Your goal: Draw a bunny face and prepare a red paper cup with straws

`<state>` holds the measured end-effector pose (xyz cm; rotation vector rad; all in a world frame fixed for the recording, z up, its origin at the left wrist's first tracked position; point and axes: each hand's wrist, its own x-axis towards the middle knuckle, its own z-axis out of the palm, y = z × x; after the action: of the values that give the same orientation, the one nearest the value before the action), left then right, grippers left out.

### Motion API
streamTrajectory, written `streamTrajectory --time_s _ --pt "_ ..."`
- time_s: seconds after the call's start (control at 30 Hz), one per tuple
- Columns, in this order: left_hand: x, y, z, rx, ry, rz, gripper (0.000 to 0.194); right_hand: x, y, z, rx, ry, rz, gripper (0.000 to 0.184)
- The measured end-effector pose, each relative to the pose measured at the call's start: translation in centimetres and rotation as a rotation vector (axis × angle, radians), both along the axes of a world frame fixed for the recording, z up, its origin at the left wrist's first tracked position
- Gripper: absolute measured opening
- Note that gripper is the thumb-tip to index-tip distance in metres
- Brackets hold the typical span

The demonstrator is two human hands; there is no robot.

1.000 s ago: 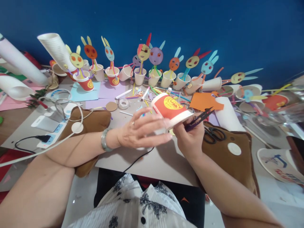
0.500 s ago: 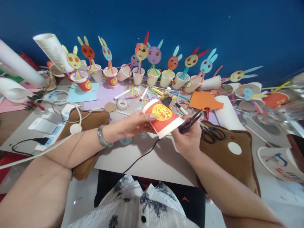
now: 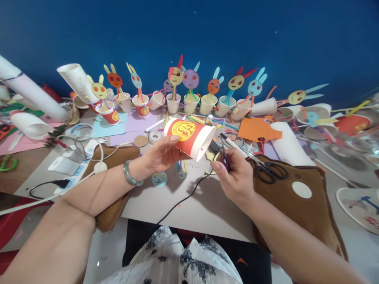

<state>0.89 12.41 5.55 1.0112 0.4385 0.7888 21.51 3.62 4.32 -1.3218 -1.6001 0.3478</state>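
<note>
My left hand (image 3: 161, 154) grips a red paper cup (image 3: 189, 138) with a gold emblem, held on its side above the table with its white bottom facing right. My right hand (image 3: 235, 173) is closed around a small dark purple tool (image 3: 224, 157), probably thread snips, held just right of the cup's bottom. A green bangle (image 3: 130, 174) sits on my left wrist. Below the cup lie a small blue paper face (image 3: 159, 178) and a black cable (image 3: 183, 199).
A row of paper cups with rabbit faces on straws (image 3: 189, 88) lines the blue wall. Black scissors (image 3: 271, 171) rest on a brown cushion (image 3: 304, 205) at right. Orange paper (image 3: 257, 129), tape roll (image 3: 154, 137), pens, a stack of white cups (image 3: 77, 81) and a power strip (image 3: 66, 167) lie around.
My left hand turned the cup and lifted it leftward, its bottom now facing right. My right hand drew away from the cup, with the tool now pointing up in its fingers.
</note>
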Motion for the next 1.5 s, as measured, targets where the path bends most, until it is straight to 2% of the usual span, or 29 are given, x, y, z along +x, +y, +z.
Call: streamTrajectory --time_s 0.13,0.27,0.53,0.7,1.0,1.23,1.5 --pt "0.0 0.0 0.0 0.017 0.028 0.044 0.069 0.1 -0.2 0.4 0.025 -0.039 0.009 0.032" --pt "0.0 0.1 -0.1 0.087 0.045 0.075 0.063 0.2 -0.2 0.5 0.077 -0.178 -0.038 0.024" --pt "0.0 0.4 -0.4 0.221 0.097 0.065 0.065 0.6 -0.1 0.8 0.100 -0.462 -0.056 0.030" --pt "0.1 0.4 -0.2 0.145 0.066 0.086 0.069 0.8 0.0 0.8 0.123 -0.557 -0.113 0.034" --pt "0.1 -0.1 0.0 0.059 0.051 0.100 0.066 1.2 -0.3 1.5 0.115 -0.669 -0.131 0.035" --pt "0.0 -0.2 -0.1 0.070 0.045 0.101 0.059 1.3 -0.5 1.7 0.085 -0.698 -0.141 0.039" --pt "0.1 -0.4 0.0 0.019 0.045 0.104 0.063 1.2 -0.5 1.5 0.098 -0.723 -0.141 0.039"
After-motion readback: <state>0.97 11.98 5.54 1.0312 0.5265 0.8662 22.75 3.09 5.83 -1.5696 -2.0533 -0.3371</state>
